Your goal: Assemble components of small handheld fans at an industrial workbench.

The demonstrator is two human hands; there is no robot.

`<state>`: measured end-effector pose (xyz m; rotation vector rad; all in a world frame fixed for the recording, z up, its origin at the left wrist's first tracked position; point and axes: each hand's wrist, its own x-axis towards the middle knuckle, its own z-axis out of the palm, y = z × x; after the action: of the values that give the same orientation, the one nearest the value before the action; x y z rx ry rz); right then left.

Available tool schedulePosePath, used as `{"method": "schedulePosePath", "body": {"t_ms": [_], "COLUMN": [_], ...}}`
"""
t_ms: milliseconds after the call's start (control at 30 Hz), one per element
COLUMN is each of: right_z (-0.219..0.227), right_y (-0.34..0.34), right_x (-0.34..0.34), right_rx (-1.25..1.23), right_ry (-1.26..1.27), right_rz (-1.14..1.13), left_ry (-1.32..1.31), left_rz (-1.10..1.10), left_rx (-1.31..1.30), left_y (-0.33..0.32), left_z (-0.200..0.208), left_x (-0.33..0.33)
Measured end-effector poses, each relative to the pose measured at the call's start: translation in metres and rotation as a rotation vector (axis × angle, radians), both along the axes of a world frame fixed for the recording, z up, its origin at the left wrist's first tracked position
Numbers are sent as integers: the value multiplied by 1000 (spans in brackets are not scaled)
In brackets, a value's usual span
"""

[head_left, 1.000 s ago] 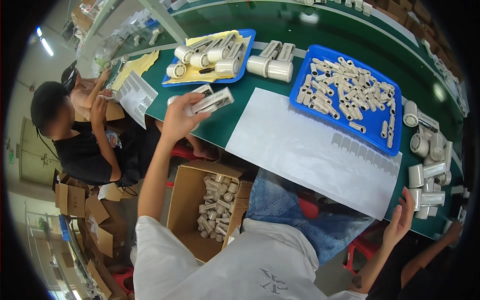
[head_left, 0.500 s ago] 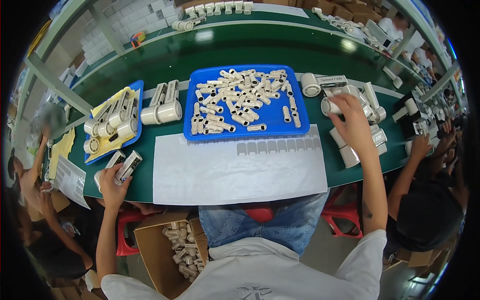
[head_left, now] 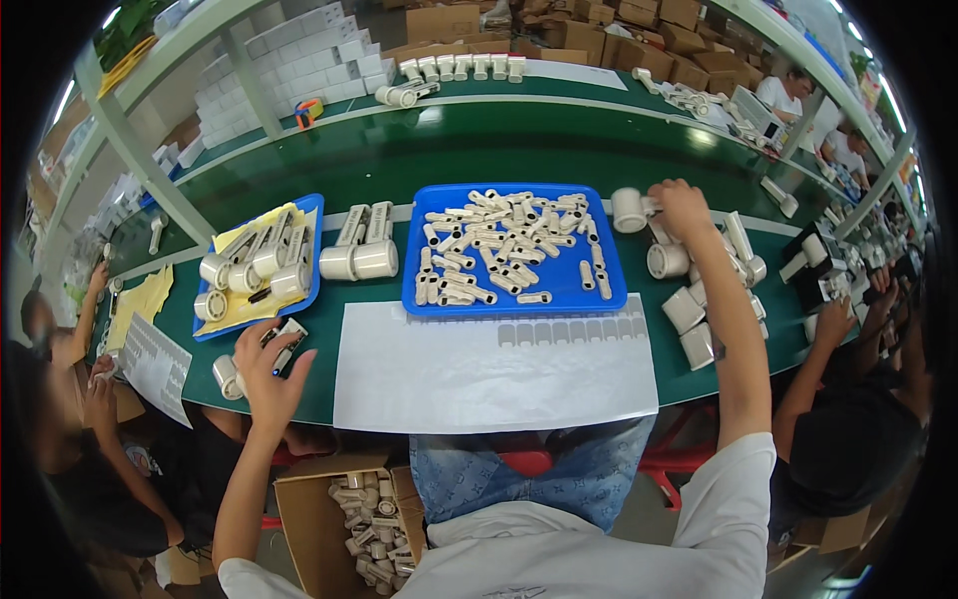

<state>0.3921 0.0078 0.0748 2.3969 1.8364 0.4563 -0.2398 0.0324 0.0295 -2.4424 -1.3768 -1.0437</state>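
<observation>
My left hand (head_left: 271,384) hovers at the near left of the table, fingers spread and holding nothing. Just under and behind it lie white handheld fans (head_left: 229,377), partly hidden by the fingers. At the far right, my right hand (head_left: 685,208) is closed over the handle of another white handheld fan (head_left: 629,211), whose round head sticks out to the left. More white fans (head_left: 667,262) lie in a loose group below that hand. Between the hands sits a blue tray (head_left: 411,299) holding many small white parts with dark ends (head_left: 509,240).
A white sheet (head_left: 489,384) with grey cut-out shapes lies before the tray. To the left are a smaller blue tray (head_left: 317,262) with fans on yellow cloth and a fan pair (head_left: 360,262). A carton (head_left: 309,524) of white parts stands below. Co-workers sit on both sides.
My left hand has lifted off the near-left fans and spread its fingers. My right hand has moved farther away onto the back fan's handle. The whole view has shifted.
</observation>
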Motion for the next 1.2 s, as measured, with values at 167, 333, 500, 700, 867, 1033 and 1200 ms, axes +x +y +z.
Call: {"method": "schedulePosePath", "body": {"t_ms": [167,333,500,700,867,1033,1200], "right_z": [41,18,-37,-74,-76,-74,-75], "right_y": [-31,-85,-122,-121,-119,-125,-127], "right_x": [-28,-100,-167,-182,-179,-177,-183], "right_rx": [338,117,-163,71,188,543,553], "right_ry": [178,974,1233,1031,976,1479,2149], "right_rz": [247,451,399,629,574,346,446], "left_ry": [-198,-208,-70,123,-156,-397,-385], "left_rz": [-372,-654,-657,-483,-563,-792,-890], "left_rx": [-94,-241,-243,-352,-146,-314,-315], "left_y": [13,46,82,90,75,-10,-53], "left_z": [9,-5,-40,-37,-31,8,15], "left_x": [93,204,281,304,298,291,281]}}
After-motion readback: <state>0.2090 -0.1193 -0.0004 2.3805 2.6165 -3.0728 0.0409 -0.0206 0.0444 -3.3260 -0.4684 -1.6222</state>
